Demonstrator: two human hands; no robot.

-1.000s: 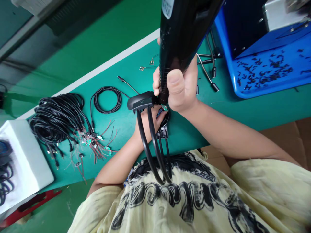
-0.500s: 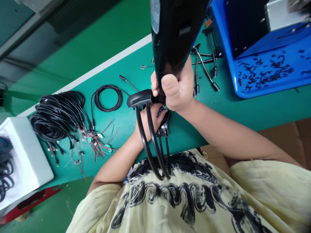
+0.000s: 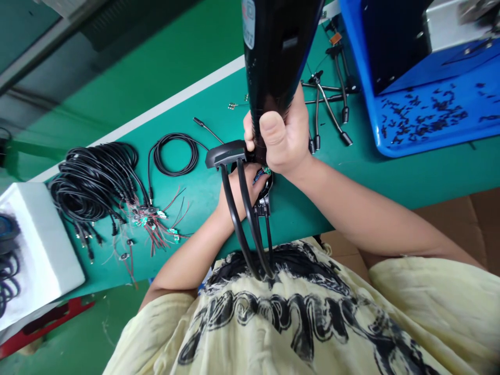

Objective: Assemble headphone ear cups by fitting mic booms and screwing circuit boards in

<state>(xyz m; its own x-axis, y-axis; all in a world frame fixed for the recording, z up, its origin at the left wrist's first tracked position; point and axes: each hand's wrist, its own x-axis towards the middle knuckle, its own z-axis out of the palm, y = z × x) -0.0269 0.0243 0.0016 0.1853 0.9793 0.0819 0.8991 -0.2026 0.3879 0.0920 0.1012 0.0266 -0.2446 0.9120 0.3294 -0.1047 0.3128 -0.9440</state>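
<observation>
My right hand (image 3: 287, 138) is wrapped round a black electric screwdriver (image 3: 277, 67), thumb along its near side. The tool stands nearly upright, and its tip is hidden behind my fist. Just below it, my left hand (image 3: 244, 185) closes on a pair of black headphones with two thin headband tubes (image 3: 236, 219) arching toward my shirt. One earcup (image 3: 225, 153) faces away beyond my left hand. The other earcup (image 3: 266, 195) lies under the screwdriver, and a bit of green circuit board (image 3: 266, 170) shows there beside my left thumb.
Coiled black cables (image 3: 94, 179), a single cable coil (image 3: 175, 154) and small boards with red wires (image 3: 150, 219) lie left. A white foam box (image 3: 58, 250) borders them. At right are short black gooseneck stems (image 3: 330, 112) and a blue tray (image 3: 385, 148) with scattered screws (image 3: 425, 114).
The screwdriver's upper end has shifted slightly left. The headphones have risen a little in the view. Both hands keep their grip.
</observation>
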